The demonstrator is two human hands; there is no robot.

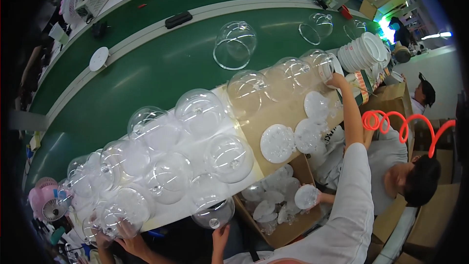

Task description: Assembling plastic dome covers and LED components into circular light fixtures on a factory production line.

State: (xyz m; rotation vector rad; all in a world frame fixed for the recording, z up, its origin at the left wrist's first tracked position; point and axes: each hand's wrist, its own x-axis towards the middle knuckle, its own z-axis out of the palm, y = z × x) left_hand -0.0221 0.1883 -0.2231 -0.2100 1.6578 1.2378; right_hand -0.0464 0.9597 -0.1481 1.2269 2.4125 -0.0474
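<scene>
My left hand (220,237) is at the table's near edge, its fingers gripping the lower side of a clear dome (207,219) with a small knob. My right arm stretches far to the right. There my right hand (336,81) closes on the rim of another clear dome (312,59), beside a white ring; its fingertips are partly hidden. More knobbed clear domes, one of them a large dome (226,157), crowd the white-covered table (240,178). Several stand on the brown board (254,139), near some frosted discs (277,143).
A carton (307,166) of clear and frosted parts stands below the board; a co-worker's hand (320,197) holds a disc over it. At lower left another person's hands (128,238) touch a dome. A green conveyor (166,71) carries domes; stacked white bowls (361,53) and a red coiled hose (403,122) lie right.
</scene>
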